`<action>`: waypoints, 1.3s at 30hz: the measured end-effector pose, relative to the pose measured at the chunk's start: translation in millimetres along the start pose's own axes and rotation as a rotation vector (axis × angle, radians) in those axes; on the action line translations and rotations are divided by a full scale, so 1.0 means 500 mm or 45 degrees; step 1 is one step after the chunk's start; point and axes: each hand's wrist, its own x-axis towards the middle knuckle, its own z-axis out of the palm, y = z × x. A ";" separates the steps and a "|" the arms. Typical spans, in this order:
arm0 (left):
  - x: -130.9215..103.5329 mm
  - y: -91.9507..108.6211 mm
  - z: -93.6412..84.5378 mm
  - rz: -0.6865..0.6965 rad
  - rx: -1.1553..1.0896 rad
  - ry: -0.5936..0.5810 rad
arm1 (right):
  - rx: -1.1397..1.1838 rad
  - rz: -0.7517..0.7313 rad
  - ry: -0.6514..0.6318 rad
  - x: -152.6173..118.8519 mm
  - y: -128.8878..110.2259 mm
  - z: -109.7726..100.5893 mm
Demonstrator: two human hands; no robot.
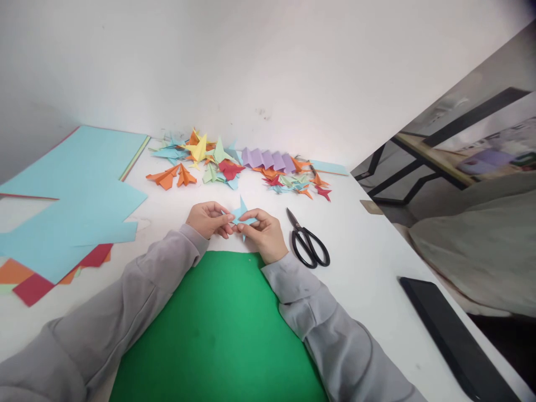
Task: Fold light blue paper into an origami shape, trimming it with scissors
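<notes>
A small light-blue folded paper figure (240,213) with several pointed tips is held up between my two hands, just beyond the green mat (226,324). My left hand (210,219) is closed, pinching its left tip between thumb and fingers. From the right side, my right hand (265,231) grips the figure's body and right tip with thumb and forefinger. One tip points up and another down. Black-handled scissors (307,243) lie on the white table to the right of my right hand, blades pointing away.
Folded paper figures in several colours (201,148) are heaped along the wall, beside a pleated purple paper strip (268,160). Light-blue paper sheets (96,153) and coloured squares (33,287) cover the left side. A black flat device (444,329) lies near the right table edge.
</notes>
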 end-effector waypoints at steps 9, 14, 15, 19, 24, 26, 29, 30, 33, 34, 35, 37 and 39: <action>0.010 -0.006 -0.011 -0.037 -0.023 -0.069 | -0.010 0.032 0.007 0.002 -0.002 0.002; 0.012 -0.005 -0.016 -0.052 -0.020 -0.087 | -0.005 0.020 0.033 0.003 -0.001 0.003; 0.011 -0.004 -0.016 -0.057 -0.018 -0.086 | -0.006 0.019 0.039 0.004 0.000 0.003; 0.007 0.005 -0.009 -0.063 -0.021 -0.043 | 0.002 0.019 0.041 0.006 0.003 0.003; -0.004 0.011 0.005 -0.043 -0.001 0.015 | -0.006 0.016 0.034 0.007 0.003 0.002; -0.007 0.009 0.006 0.025 0.043 0.007 | 0.019 0.007 0.018 0.007 0.003 0.002; -0.009 0.003 0.003 0.064 0.085 -0.020 | 0.046 -0.001 -0.002 0.007 0.003 0.003; -0.008 0.002 0.001 0.064 0.089 -0.031 | 0.053 -0.001 -0.009 0.007 0.003 0.003; -0.007 0.002 -0.002 0.060 0.083 -0.057 | 0.081 0.012 -0.027 0.007 0.004 0.002; -0.006 0.002 -0.003 0.058 0.076 -0.062 | 0.088 0.019 -0.026 0.007 0.005 0.001; -0.006 0.002 -0.003 0.054 0.071 -0.067 | 0.094 0.025 -0.024 0.008 0.006 -0.001; -0.004 0.002 -0.004 0.045 0.063 -0.072 | 0.101 0.031 -0.022 0.010 0.009 -0.004; -0.003 0.001 -0.004 0.034 0.058 -0.069 | 0.109 0.027 -0.029 0.011 0.011 -0.006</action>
